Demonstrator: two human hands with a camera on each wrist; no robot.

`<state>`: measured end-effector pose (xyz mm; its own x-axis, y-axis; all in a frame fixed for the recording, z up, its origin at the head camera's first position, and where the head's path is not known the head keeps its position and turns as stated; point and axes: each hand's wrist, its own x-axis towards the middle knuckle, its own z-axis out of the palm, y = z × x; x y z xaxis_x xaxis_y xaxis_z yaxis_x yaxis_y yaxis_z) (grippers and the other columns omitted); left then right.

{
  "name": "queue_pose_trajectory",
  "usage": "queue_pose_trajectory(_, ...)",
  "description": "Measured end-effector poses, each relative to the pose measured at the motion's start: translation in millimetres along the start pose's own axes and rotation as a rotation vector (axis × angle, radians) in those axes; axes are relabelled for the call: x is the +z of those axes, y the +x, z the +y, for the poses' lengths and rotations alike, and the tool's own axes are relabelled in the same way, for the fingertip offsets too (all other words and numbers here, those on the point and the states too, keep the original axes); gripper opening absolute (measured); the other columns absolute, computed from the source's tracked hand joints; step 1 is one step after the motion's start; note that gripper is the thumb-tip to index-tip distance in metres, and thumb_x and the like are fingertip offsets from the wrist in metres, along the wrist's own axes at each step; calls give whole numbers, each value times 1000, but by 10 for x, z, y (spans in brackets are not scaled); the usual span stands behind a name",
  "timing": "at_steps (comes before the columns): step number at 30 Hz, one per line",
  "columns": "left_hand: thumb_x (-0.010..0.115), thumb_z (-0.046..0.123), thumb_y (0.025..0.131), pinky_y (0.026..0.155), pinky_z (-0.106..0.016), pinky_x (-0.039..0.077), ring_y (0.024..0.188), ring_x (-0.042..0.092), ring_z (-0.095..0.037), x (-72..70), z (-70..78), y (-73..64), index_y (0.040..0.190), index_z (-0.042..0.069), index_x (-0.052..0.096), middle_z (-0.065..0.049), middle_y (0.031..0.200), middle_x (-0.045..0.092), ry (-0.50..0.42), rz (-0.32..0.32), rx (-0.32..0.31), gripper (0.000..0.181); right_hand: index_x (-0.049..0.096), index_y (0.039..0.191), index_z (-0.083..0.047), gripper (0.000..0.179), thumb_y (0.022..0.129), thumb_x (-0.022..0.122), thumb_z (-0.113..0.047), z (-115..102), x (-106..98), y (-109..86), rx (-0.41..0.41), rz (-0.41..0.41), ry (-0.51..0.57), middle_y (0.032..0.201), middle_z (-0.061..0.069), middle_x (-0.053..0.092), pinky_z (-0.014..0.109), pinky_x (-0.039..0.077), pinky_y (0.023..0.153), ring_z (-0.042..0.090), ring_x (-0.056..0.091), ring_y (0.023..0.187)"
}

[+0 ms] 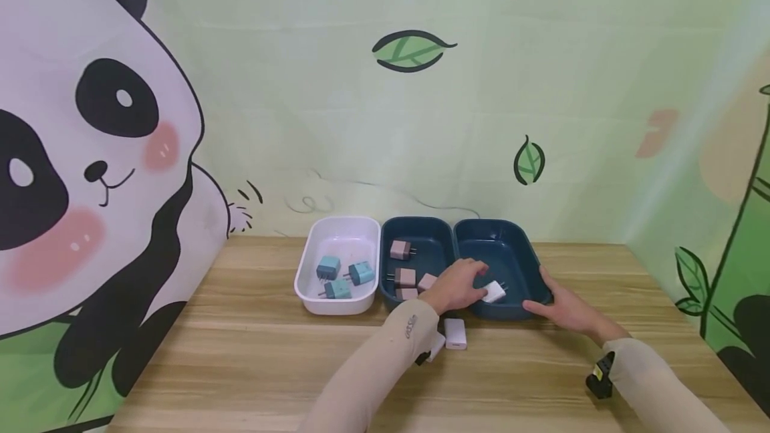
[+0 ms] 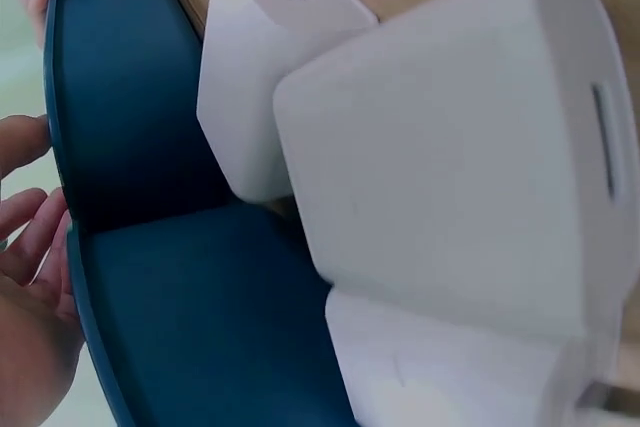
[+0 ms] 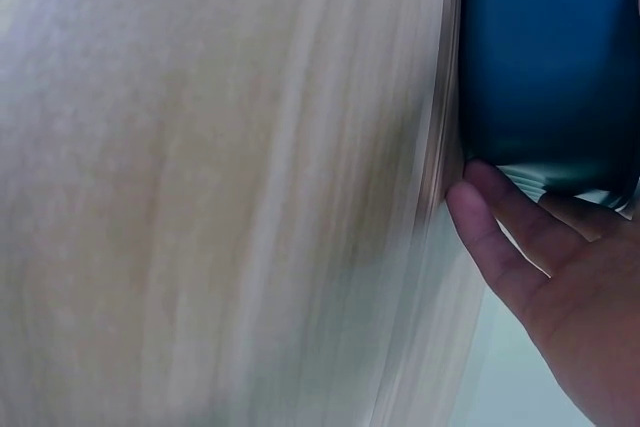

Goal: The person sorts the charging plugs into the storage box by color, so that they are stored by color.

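Note:
My left hand (image 1: 455, 286) reaches over the right dark blue bin (image 1: 529, 252), its thumb and fingers spread apart beside a white plug-in charger (image 1: 494, 291) lying in that bin. The left wrist view shows the left hand (image 2: 35, 317) at the bin rim; whether its thumb touches the charger cannot be told. At the bin's front right corner, my right hand (image 1: 568, 309) rests against the outer wall with fairly straight fingers (image 3: 500, 217). More white chargers (image 1: 455, 334) lie on the table before the bins, partly covered by the left sleeve.
A white bin (image 1: 338, 308) on the left holds several blue chargers (image 1: 337, 288). The middle dark blue bin (image 1: 418, 222) holds several pink-brown chargers (image 1: 404, 278). All three bins stand side by side on the wooden table (image 1: 252, 353), near a printed backdrop (image 1: 337, 85).

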<state>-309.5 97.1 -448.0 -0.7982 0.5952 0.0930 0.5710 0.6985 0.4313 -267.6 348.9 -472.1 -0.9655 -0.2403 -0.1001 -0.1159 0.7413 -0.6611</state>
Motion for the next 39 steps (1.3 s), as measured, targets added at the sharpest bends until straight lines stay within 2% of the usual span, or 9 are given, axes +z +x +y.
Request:
queue_pose_trajectory(5,66,26,89,94,-24,43,110,52,-11,-72,-47,-60,130,13,55,1,121,58,7,2,24,45,-3,150,-1,97,89,63,-40,19,3,-20,-23,19,1,147,35,16,66,25,99,52,27,129)
queue_pose_trajectory(10,66,26,90,94,-23,42,111,53,-11,-193,-116,-170,131,11,54,1,123,58,25,-29,69,46,-2,150,0,98,89,63,-40,31,-5,-37,-28,25,-4,148,34,14,67,23,99,52,23,131)
queue_pose_trajectory(16,65,28,90,95,-23,41,111,52,-11,-310,-206,-348,130,11,55,0,122,58,65,-78,106,45,-2,149,2,98,89,63,-40,15,-14,-50,-33,29,-10,148,35,14,66,23,100,53,23,131)
queue_pose_trajectory(20,65,27,90,94,-25,43,110,52,-12,-366,-250,-497,130,12,56,-1,122,58,53,-102,107,44,-2,148,4,98,89,63,-40,4,-13,-53,-37,32,-24,147,36,14,66,23,100,53,23,130)
queue_pose_trajectory(24,66,27,90,92,-23,44,108,54,-11,-391,-291,-654,127,15,59,3,120,58,27,-112,99,40,-2,148,6,98,89,63,-39,11,-7,-44,-50,35,-32,147,37,13,66,22,100,54,22,130)
queue_pose_trajectory(31,68,24,89,92,-23,45,110,55,-8,-429,-379,-887,126,14,60,5,122,60,-15,-153,155,40,-2,149,3,98,89,64,-39,16,2,-19,-54,30,-29,148,36,13,66,22,100,53,23,130)
queue_pose_trajectory(39,68,28,88,94,-22,42,109,52,-9,-407,-506,-1054,126,14,61,4,120,60,81,-191,199,41,-2,148,4,98,89,63,-40,0,11,-14,-50,36,-46,146,37,15,66,23,99,54,24,129)
